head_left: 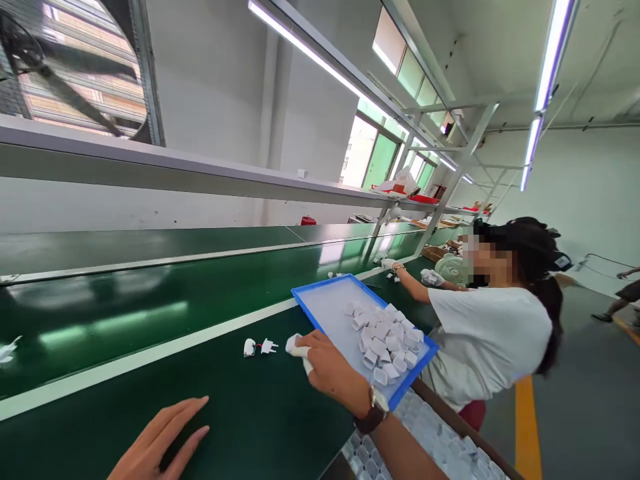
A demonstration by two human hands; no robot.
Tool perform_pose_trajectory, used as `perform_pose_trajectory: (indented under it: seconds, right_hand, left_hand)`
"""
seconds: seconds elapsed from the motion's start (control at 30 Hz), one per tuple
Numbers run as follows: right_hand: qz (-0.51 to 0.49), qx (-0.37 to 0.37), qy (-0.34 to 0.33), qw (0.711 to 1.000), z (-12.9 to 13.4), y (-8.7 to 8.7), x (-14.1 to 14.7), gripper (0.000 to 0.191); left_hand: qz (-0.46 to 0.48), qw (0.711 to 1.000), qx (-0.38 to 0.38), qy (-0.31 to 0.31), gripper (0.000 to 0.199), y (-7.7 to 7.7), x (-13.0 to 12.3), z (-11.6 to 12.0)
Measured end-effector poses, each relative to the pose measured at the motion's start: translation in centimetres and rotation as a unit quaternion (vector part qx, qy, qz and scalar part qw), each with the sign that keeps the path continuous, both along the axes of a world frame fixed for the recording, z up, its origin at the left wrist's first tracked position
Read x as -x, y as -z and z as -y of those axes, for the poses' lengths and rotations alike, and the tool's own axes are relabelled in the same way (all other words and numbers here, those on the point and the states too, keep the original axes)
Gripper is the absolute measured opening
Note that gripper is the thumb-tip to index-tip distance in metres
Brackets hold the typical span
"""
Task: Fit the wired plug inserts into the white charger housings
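Indoors, green bench [260, 427], blue tray [327, 307], right hand [330, 370] fingers gripping white part [295, 347], left hand [160, 443] flat, fingers open.

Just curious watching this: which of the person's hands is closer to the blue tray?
Right. The right hand, holding a white part, sits at the blue tray's near edge. The left hand lies flat on the green table, well off to the left.

The long work surface [150, 313] was dark glossy green, edged with a pale grey-white stripe. A shallow rectangular plastic tray [320, 300] had a bright blue rim and a pale grey floor, and the small moulded plastic shells [385, 340] heaped in it were white. The right hand [333, 370] held a small white plastic piece [295, 347] and wore a dark brown wristband [373, 417]. The co-worker's short-sleeved T-shirt [490, 333] was white. The floor line [527, 427] was yellow.
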State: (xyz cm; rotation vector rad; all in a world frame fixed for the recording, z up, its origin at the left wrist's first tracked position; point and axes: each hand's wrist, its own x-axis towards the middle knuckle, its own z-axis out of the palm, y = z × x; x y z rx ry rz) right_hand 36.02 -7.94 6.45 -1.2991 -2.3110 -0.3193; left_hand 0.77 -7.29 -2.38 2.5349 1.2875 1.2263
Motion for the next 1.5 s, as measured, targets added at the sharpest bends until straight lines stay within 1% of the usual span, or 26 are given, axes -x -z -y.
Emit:
perform_pose_trajectory:
  seconds: [0.1,0.13,0.2,0.23,0.27,0.3,0.37,0.43,0.47,0.53,0.6,0.67,0.7,0.73,0.8,0.83,0.9,0.93,0.97,1.0,1.03,1.17,1.23,1.3,1.43,1.5]
  right_hand:
    - [0.053,0.113,-0.113,0.986,-0.1,0.8,7.0,0.036]
    - [0.066,0.135,-0.151,0.977,-0.1,1.0,8.9,0.032]
    - [0.077,0.152,-0.213,0.962,-0.5,1.2,11.7,0.028]
    - [0.075,0.155,-0.232,0.957,-1.0,1.2,12.5,0.029]
    - [0.069,0.161,-0.233,0.957,-1.6,1.3,12.9,0.032]
    - [0.059,0.168,-0.214,0.960,-2.4,1.3,12.9,0.037]
    - [0.033,0.179,-0.135,0.974,-4.5,1.4,12.2,0.041]
    - [0.016,0.186,-0.047,0.981,-6.6,1.6,10.9,0.037]
    - [0.012,0.191,-0.019,0.981,-7.6,1.8,10.1,0.033]
    - [0.001,0.205,0.007,0.979,-9.0,2.2,8.8,0.028]
    - [-0.024,0.214,0.013,0.976,-9.6,2.7,8.1,0.031]
    - [-0.066,0.217,-0.002,0.974,-9.5,3.3,8.1,0.036]
    - [-0.088,0.218,-0.016,0.972,-9.2,3.5,8.5,0.039]
    - [-0.107,0.220,-0.033,0.969,-8.7,3.8,9.1,0.042]
    - [-0.165,0.229,-0.084,0.956,-7.5,4.3,10.6,0.043]
    - [-0.208,0.237,-0.120,0.941,-6.8,4.5,11.4,0.042]
    - [-0.300,0.255,-0.192,0.899,-5.4,4.7,12.8,0.038]
    - [-0.334,0.261,-0.221,0.878,-4.9,4.7,13.4,0.036]
    - [-0.352,0.263,-0.241,0.865,-4.4,4.6,13.7,0.036]
    - [-0.351,0.259,-0.253,0.864,-4.1,4.6,13.9,0.036]
    - [-0.339,0.249,-0.260,0.869,-3.9,4.5,13.9,0.037]
    - [-0.267,0.170,-0.281,0.906,-3.7,4.4,13.3,0.046]
    - [-0.250,0.148,-0.288,0.913,-3.7,4.2,13.0,0.048]
    - [-0.259,0.158,-0.291,0.907,-3.7,3.7,12.7,0.044]
    - [-0.306,0.236,-0.300,0.873,-3.6,2.9,12.6,0.032]
    - [-0.316,0.276,-0.303,0.856,-3.5,2.9,12.6,0.032]
  left_hand:
    - [-0.015,1.000,0.022,-0.009,0.060,-1.4,-1.6,0.3]
    - [-0.013,1.000,0.021,-0.004,0.059,-1.7,-1.9,0.1]
    - [0.000,1.000,0.025,0.012,0.045,-2.0,-1.9,-0.4]
    - [0.007,0.999,0.033,0.015,0.038,-2.0,-1.6,-0.7]
    - [0.012,0.999,0.045,0.008,0.033,-2.0,-1.2,-1.1]
    - [0.017,0.998,0.062,-0.010,0.029,-2.0,-0.7,-1.5]
    - [0.024,0.992,0.104,-0.069,0.029,-1.8,0.4,-2.1]
    - [0.026,0.982,0.143,-0.124,0.031,-1.5,1.4,-2.6]
    - [0.022,0.977,0.154,-0.143,0.032,-1.4,1.7,-2.8]
    - [0.011,0.975,0.139,-0.170,0.037,-1.0,2.0,-2.9]
    - [0.006,0.981,0.075,-0.177,0.043,-1.0,1.6,-2.5]
    - [0.018,0.988,0.009,-0.152,0.046,-1.3,0.6,-1.6]
    - [0.032,0.991,-0.004,-0.131,0.047,-1.6,-0.1,-1.0]
    - [0.051,0.993,0.004,-0.109,0.048,-1.9,-0.9,-0.5]
    - [0.106,0.989,0.070,-0.080,0.054,-2.6,-2.5,0.5]
    - [0.141,0.981,0.114,-0.069,0.056,-2.8,-3.2,0.8]
    - [0.205,0.959,0.186,-0.055,0.050,-3.3,-3.9,1.2]
    - [0.229,0.950,0.207,-0.051,0.044,-3.4,-4.0,1.4]
    - [0.246,0.943,0.220,-0.050,0.038,-3.5,-4.0,1.5]
    - [0.258,0.938,0.225,-0.052,0.034,-3.6,-3.8,1.6]
    - [0.267,0.935,0.226,-0.054,0.033,-3.6,-3.6,1.7]
    - [0.291,0.927,0.232,-0.042,0.038,-3.6,-2.9,1.9]
    - [0.301,0.919,0.254,-0.027,0.038,-3.9,-2.7,1.9]
    - [0.330,0.897,0.295,-0.007,0.036,-4.3,-2.6,2.0]
    - [0.430,0.811,0.391,0.064,0.041,-5.1,-2.4,2.2]
    - [0.464,0.782,0.409,0.076,0.044,-5.2,-2.4,2.3]
